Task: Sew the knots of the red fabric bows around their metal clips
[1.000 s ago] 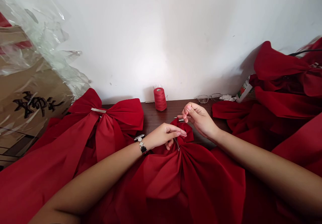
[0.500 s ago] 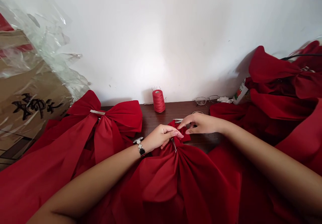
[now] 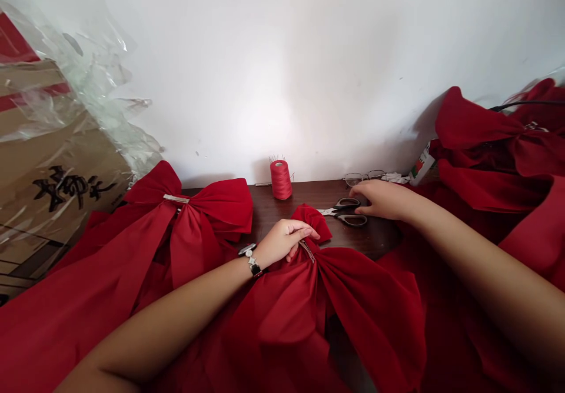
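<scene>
A large red bow of soft matte cloth lies at the lower middle of the frame. Its long axis runs from the gathered top on the dark wood table down toward the bottom edge. The left hand curls closed over the gathered cloth, beside a metal clip. The right hand lies open and holds nothing, its fingers just beside black-handled scissors whose blades point left.
</scene>
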### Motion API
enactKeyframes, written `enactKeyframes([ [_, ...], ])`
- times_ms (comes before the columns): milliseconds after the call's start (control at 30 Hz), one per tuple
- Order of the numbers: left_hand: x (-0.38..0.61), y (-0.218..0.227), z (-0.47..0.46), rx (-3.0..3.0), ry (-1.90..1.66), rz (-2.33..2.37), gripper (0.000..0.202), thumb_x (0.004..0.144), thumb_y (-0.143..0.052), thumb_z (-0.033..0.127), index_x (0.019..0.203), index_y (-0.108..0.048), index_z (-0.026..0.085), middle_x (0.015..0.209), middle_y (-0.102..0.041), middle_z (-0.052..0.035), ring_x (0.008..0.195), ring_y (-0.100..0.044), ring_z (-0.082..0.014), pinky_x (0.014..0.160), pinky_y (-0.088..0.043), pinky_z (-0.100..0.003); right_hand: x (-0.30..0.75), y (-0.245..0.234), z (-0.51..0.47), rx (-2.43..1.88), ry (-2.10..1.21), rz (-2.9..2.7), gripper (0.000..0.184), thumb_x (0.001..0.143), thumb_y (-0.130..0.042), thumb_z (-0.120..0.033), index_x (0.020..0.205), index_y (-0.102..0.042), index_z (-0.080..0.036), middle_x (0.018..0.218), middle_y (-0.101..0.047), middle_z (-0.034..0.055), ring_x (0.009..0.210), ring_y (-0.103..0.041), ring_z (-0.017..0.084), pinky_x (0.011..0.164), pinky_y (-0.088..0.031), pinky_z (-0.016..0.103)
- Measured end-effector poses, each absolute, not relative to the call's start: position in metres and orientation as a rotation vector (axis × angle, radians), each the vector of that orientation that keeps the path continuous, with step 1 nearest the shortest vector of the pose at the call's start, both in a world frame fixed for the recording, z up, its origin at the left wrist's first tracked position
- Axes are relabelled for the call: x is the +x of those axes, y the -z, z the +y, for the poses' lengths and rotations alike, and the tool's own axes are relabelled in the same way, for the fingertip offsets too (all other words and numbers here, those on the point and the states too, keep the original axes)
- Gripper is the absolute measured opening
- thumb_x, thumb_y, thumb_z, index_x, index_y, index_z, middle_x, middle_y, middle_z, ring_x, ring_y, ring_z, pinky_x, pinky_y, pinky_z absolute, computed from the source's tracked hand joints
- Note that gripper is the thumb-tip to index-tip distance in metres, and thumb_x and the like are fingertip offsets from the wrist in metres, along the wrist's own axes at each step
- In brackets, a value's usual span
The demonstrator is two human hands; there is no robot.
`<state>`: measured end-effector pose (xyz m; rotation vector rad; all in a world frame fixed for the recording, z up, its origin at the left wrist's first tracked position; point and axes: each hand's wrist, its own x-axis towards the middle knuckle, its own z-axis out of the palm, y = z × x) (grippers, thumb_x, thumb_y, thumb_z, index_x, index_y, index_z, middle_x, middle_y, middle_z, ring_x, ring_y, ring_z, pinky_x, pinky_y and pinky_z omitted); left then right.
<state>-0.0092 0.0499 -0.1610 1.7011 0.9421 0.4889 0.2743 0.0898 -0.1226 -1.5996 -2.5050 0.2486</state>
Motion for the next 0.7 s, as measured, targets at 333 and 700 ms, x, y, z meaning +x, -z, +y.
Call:
enactKeyframes([
  [333, -0.009, 0.161, 0.050, 1.707, -0.489, 0.958, 0.040, 0.091, -0.047, 0.044, 0.096, -0.070, 0.012, 0.037, -0.043, 0.0078, 0.032, -0.041, -0.0061, 0.043, -0.029, -0.017, 0.275, 0.148, 0.062, -1.836, -0.409, -2.391, 0.026, 0.080, -0.058, -0.037, 0.094, -0.061, -0.015, 0.095, -0.066, 0.0145, 0.085, -0.063, 0.028, 0.068, -0.043, 0.032],
  [700, -0.009, 0.162, 0.050, 1.702, -0.504, 0.946, 0.041, 0.091, -0.046, 0.045, 0.096, -0.070, 0.012, 0.037, -0.043, 0.0078, 0.032, -0.040, -0.0063, 0.044, -0.029, -0.018, 0.282, 0.128, -0.007, -1.423, -1.543, -2.002, 0.069, 0.068, -0.050, -0.083, 0.080, -0.051, -0.015, 0.064, -0.042, -0.0012, 0.050, -0.031, 0.007, 0.041, -0.026, 0.020],
])
